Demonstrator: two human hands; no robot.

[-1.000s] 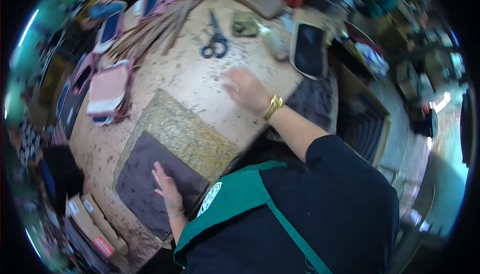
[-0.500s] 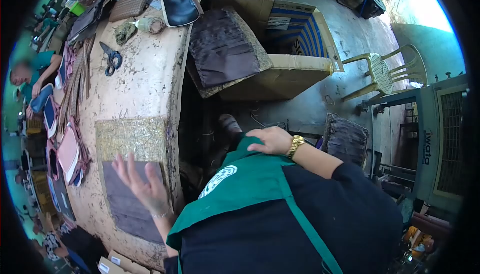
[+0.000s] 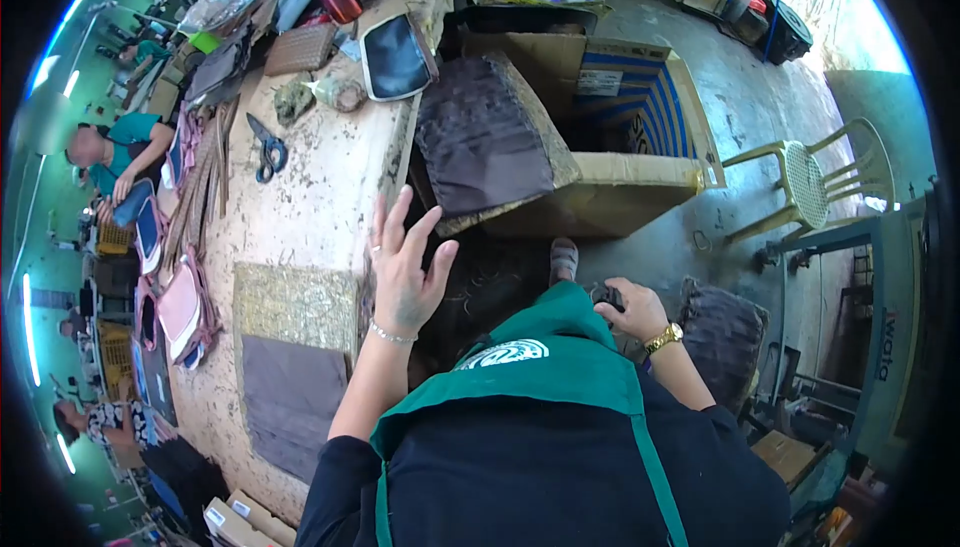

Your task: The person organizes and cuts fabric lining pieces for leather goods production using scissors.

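Observation:
My left hand (image 3: 408, 272) is raised at the table's edge with its fingers spread and nothing in them. Below it on the table lies a dark brown fabric sheet (image 3: 295, 397), partly covering a glue-crusted, yellowish board (image 3: 295, 302). Low beside the green apron (image 3: 520, 377), my right hand (image 3: 638, 309) has its fingers curled around a small dark object (image 3: 606, 296), whose kind I cannot make out. A second brown fabric piece (image 3: 485, 147) rests on a board that leans across the cardboard box.
Black-handled scissors (image 3: 267, 150) lie on the worktable (image 3: 320, 207), near pink pouch-like pieces (image 3: 185, 307). An open cardboard box (image 3: 600, 192) stands right of the table. Farther right are a plastic chair (image 3: 805, 182) and a fabric-covered board (image 3: 722, 342). A co-worker (image 3: 130, 152) sits across the table.
My left hand has moved up and right, away from the brown sheet. My right hand has moved right, off the apron, onto the dark object. The view has shifted, and a foot shows farther forward.

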